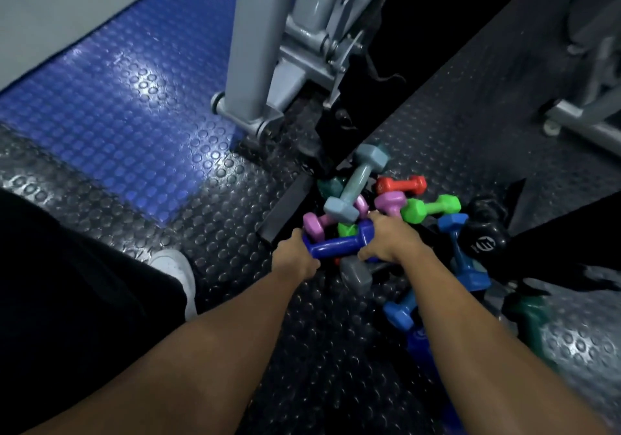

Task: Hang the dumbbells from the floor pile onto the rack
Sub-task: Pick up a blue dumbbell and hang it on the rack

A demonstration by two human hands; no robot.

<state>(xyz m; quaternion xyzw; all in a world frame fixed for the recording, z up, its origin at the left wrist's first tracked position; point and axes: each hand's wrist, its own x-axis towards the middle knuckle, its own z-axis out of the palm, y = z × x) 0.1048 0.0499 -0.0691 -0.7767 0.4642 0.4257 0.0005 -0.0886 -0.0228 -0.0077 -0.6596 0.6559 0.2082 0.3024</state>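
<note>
Both hands are reaching into the dumbbell pile (396, 219) lying on the studded black floor (215, 233), at about 4 o'clock from the grey machine post (248, 65). The left hand (295, 253) is curling its fingers around the 9 o'clock end of the dark blue dumbbell (339, 244), while the right hand (389, 238) is wrapping over its 3 o'clock end, so the 2 hands are gripping 1 bar between them. A pale grey-blue dumbbell (358, 182) is sitting on top at 12 o'clock from it, with green (431, 206), orange (400, 184) and pink (389, 201) dumbbells toward 2 o'clock.
</note>
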